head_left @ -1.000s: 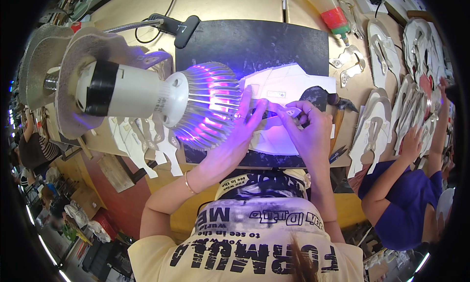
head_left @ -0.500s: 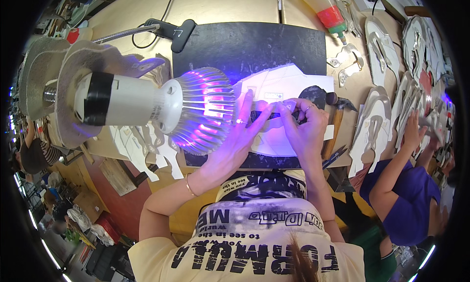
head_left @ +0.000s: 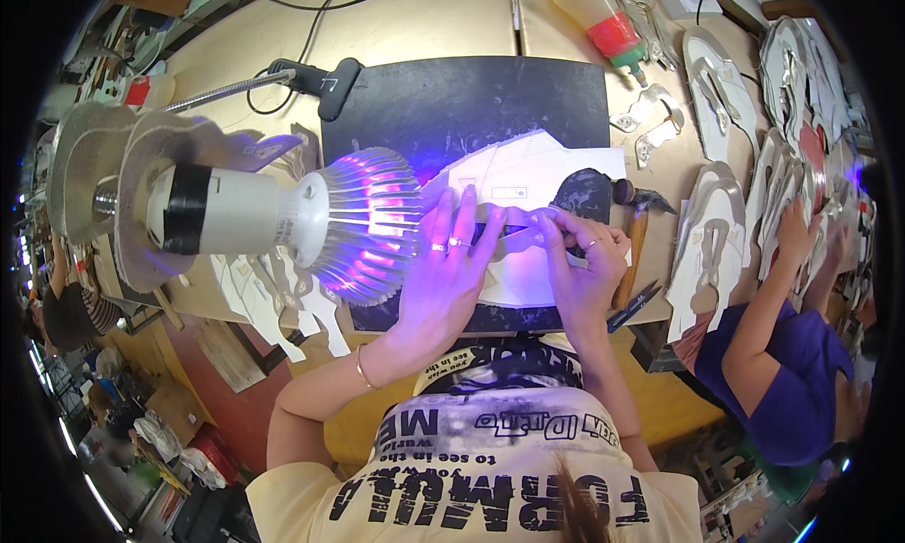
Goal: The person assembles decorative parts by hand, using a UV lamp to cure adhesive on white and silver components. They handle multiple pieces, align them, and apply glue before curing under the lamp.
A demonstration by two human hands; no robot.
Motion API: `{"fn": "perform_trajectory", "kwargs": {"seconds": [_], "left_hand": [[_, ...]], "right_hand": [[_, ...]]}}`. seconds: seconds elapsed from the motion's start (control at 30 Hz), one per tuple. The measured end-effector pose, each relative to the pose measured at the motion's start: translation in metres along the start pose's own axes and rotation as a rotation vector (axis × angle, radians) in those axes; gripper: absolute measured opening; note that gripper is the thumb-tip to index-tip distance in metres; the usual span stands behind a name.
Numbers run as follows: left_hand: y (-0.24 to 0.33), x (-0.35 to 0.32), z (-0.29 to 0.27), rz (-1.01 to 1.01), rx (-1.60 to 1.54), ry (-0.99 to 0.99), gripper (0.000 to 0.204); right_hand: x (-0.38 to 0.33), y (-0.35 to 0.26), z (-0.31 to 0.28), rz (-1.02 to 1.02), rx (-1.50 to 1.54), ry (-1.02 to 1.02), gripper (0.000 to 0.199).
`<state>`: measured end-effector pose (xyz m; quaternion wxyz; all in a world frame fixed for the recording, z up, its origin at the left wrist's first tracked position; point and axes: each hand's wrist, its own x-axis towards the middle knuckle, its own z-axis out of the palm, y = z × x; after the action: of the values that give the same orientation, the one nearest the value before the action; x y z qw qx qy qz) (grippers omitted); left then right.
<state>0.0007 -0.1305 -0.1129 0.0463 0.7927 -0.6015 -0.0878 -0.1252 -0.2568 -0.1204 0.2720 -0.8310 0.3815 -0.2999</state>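
A flat white shoe-upper piece [head_left: 528,156] lies on a black mat [head_left: 452,100], lit violet by the lamp. My left hand [head_left: 443,279] rests on its left part, palm down and fingers spread, with the fingertips near its middle. Thumb and fingers of my right hand [head_left: 584,260] are pinched together over the middle, at one end of a small pale strip [head_left: 514,218]. That strip lies across a dark opening in the white piece. My fingers partly hide it. The two hands nearly meet there.
A ribbed lamp bulb [head_left: 372,222] hangs close to my left hand. To the right lie a dark lump [head_left: 584,194], a hammer [head_left: 634,246] and a pen-like tool [head_left: 634,305]. Beyond are a glue bottle [head_left: 615,36] and stacked shoe pieces [head_left: 712,232]. A co-worker [head_left: 782,383] sits at right.
The whole view has shifted slightly. My left fingers have moved apart a little on the white piece, and my right hand keeps its pinch near the strip.
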Motion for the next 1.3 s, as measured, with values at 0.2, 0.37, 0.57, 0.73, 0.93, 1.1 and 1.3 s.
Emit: {"fn": "perform_trajectory", "kwargs": {"seconds": [0.2,0.37,0.57,0.73,0.93,1.1,1.3], "left_hand": [[0.011,0.009,0.004,0.003,-0.178,0.069,0.074],[0.018,0.014,0.011,0.01,-0.102,0.079,0.074],[0.021,0.013,0.013,0.017,-0.014,0.065,0.071],[0.021,0.012,0.013,0.021,0.002,0.064,0.068],[0.024,0.013,0.014,0.002,0.026,0.075,0.066],[0.023,0.015,0.011,-0.029,-0.061,0.114,0.062],[0.012,0.014,0.007,-0.023,-0.203,0.129,0.054]], "right_hand": [[0.002,0.003,0.006,0.142,0.017,-0.034,0.014],[0.006,0.002,0.007,0.319,0.117,-0.044,0.021],[0.005,0.002,0.005,0.15,-0.091,-0.016,0.017],[-0.001,0.007,0.005,0.029,-0.316,0.042,0.019],[-0.002,0.009,0.006,-0.008,-0.374,-0.03,0.024],[0.001,0.004,0.002,-0.045,-0.449,-0.081,0.025],[-0.005,0.004,-0.001,-0.18,-0.446,-0.148,0.033]]}}
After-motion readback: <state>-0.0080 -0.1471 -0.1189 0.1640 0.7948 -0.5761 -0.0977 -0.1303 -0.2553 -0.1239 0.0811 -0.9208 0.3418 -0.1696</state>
